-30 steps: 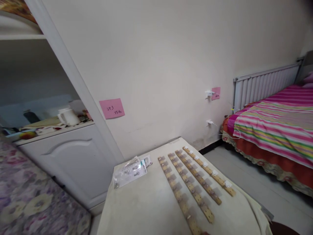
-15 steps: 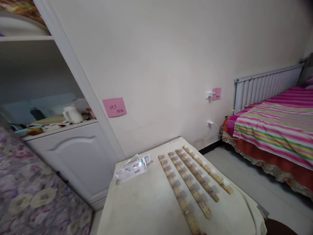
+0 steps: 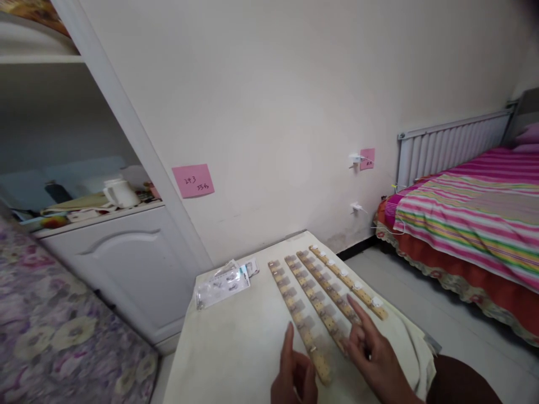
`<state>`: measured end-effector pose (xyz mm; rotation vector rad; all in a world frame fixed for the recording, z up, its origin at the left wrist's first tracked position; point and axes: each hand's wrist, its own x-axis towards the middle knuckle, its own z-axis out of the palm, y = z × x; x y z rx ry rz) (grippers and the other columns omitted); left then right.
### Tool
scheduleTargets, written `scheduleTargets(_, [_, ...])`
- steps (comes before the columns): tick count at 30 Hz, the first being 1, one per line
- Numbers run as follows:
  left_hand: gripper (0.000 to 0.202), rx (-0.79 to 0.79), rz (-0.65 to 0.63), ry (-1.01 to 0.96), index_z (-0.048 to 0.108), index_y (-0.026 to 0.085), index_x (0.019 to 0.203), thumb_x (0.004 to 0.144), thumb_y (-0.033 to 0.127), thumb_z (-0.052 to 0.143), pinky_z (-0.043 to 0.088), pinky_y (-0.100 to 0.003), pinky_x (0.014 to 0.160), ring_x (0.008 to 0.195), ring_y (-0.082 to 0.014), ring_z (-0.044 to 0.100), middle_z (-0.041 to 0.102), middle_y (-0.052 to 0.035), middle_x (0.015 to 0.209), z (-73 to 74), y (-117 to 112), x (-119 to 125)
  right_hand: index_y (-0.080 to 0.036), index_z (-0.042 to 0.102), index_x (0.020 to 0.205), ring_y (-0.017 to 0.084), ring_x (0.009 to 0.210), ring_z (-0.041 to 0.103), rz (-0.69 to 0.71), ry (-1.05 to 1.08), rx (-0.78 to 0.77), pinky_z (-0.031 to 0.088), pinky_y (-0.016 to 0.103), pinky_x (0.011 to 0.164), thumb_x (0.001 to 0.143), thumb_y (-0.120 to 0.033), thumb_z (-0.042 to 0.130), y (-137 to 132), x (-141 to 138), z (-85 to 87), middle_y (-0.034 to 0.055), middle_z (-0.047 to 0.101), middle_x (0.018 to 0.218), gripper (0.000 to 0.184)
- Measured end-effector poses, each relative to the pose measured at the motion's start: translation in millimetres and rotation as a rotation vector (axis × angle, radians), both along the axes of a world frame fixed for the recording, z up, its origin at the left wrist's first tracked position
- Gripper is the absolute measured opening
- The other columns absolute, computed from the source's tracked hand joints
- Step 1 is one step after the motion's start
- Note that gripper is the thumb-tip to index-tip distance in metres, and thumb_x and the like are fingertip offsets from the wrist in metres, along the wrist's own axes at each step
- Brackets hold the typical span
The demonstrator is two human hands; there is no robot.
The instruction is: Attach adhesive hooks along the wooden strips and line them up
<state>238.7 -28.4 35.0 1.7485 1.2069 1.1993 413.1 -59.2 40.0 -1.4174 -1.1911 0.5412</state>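
Four long narrow wooden strips lie side by side on the pale-topped table. The leftmost strip (image 3: 306, 332) and the two middle strips (image 3: 312, 297) (image 3: 323, 276) carry rows of small greyish, clear-looking pieces. The rightmost strip (image 3: 364, 295) bears white round pieces. My left hand (image 3: 293, 370) is beside the near part of the leftmost strip, index finger stretched out and the others curled, holding nothing visible. My right hand (image 3: 374, 350) is over the near ends of the middle strips, its index finger extended and the other fingers bent; nothing shows in it.
Clear plastic packets (image 3: 223, 285) lie on the left of the table (image 3: 227, 348). A white cabinet (image 3: 122, 269) with a white jug (image 3: 121, 193) stands at left. White plugs (image 3: 356, 159) are in the wall. A bed (image 3: 458, 207) is at right.
Both my hands have come into view from below, index fingers extended over and beside the strips. The view has shifted slightly; the strips and packets look unmoved on the table.
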Motion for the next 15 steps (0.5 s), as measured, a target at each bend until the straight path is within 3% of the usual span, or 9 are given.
scheduleTargets(4, [0.074, 0.104, 0.026, 0.0, 0.012, 0.019, 0.146, 0.086, 0.043, 0.048, 0.042, -0.021, 0.052, 0.051, -0.0102, 0.05, 0.056, 0.0054, 0.065, 56.5, -3, 8, -0.017, 0.01, 0.148, 0.012, 0.051, 0.045, -0.027, -0.086, 0.095, 0.041, 0.022, 0.054, 0.087, -0.032, 0.047, 0, 14, 42.9, -0.0073, 0.044, 0.06, 0.073])
scheduleTargets(7, [0.077, 0.127, 0.04, 0.022, 0.006, 0.019, 0.147, 0.086, 0.037, 0.05, 0.043, -0.021, 0.054, 0.052, -0.0104, 0.049, 0.054, 0.0072, 0.063, 85.5, -7, 12, -0.019, 0.009, 0.148, 0.011, 0.05, 0.043, -0.058, -0.121, 0.138, 0.041, 0.022, 0.054, 0.087, -0.029, 0.048, 0, 18, 61.6, -0.0079, 0.042, 0.06, 0.073])
scheduleTargets(10, [0.08, 0.135, 0.039, 0.025, 0.005, 0.018, 0.147, 0.084, 0.033, 0.052, 0.043, -0.021, 0.055, 0.051, -0.0104, 0.049, 0.053, 0.0083, 0.061, 97.2, -6, 14, -0.02, 0.009, 0.148, 0.012, 0.05, 0.043, -0.103, -0.138, 0.143, 0.041, 0.023, 0.055, 0.086, -0.029, 0.049, 2, 22, 69.1, -0.0082, 0.042, 0.06, 0.074])
scheduleTargets(15, [0.08, 0.067, 0.023, 0.056, 0.004, 0.018, 0.147, 0.084, 0.032, 0.052, 0.043, -0.021, 0.054, 0.051, -0.0104, 0.048, 0.051, 0.0084, 0.06, 94.8, -1, 13, -0.017, 0.008, 0.148, 0.012, 0.049, 0.043, -0.117, -0.147, 0.102, 0.041, 0.023, 0.055, 0.086, -0.025, 0.047, 5, 29, 68.6, -0.0083, 0.045, 0.059, 0.073])
